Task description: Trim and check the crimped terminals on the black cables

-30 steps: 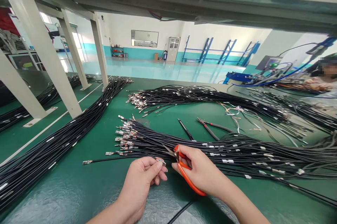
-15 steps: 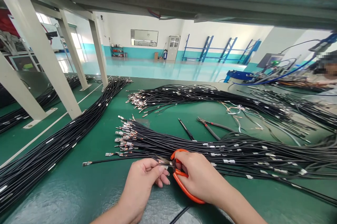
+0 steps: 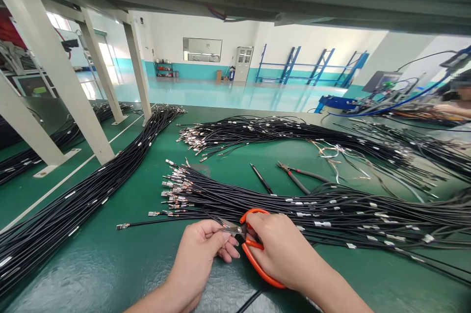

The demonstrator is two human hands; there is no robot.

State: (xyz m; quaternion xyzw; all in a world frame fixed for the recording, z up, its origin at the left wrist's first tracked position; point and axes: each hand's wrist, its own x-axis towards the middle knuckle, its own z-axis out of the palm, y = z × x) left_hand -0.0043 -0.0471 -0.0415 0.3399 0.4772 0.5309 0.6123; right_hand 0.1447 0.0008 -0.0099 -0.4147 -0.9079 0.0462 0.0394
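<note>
At a green work surface (image 3: 140, 269), a person's left hand (image 3: 208, 247) pinches a black wire (image 3: 212, 217) between thumb and forefinger, the gripped end mostly hidden by the fingers. The right hand (image 3: 277, 247) is wrapped around the orange handles of a pair of scissors (image 3: 239, 230), the blades pointing left and meeting the left hand's fingertips; whether the tips bite into anything cannot be made out.

Just beyond both hands, a thick bundle of black cables (image 3: 265, 200) stretches toward the right edge, dotted with white labels and fanned out at the left into metal terminals (image 3: 178, 196). One cable (image 3: 154, 222) lies a little apart at the near side, its terminal reaching farthest left. Behind the bundle rest a black pen (image 3: 261, 179) and red-and-gray pliers (image 3: 285, 168), with a tangle of pale loose strands (image 3: 336, 150) near them.

A second cable bundle (image 3: 272, 129) lies farther back, and a third (image 3: 106, 180) runs diagonally along the left, beside white metal posts (image 3: 55, 58). At far right, a co-worker's arm (image 3: 454, 111) reaches over more wires. Blue racks (image 3: 290, 65) and a cabinet (image 3: 243, 64) stand against the far wall.
</note>
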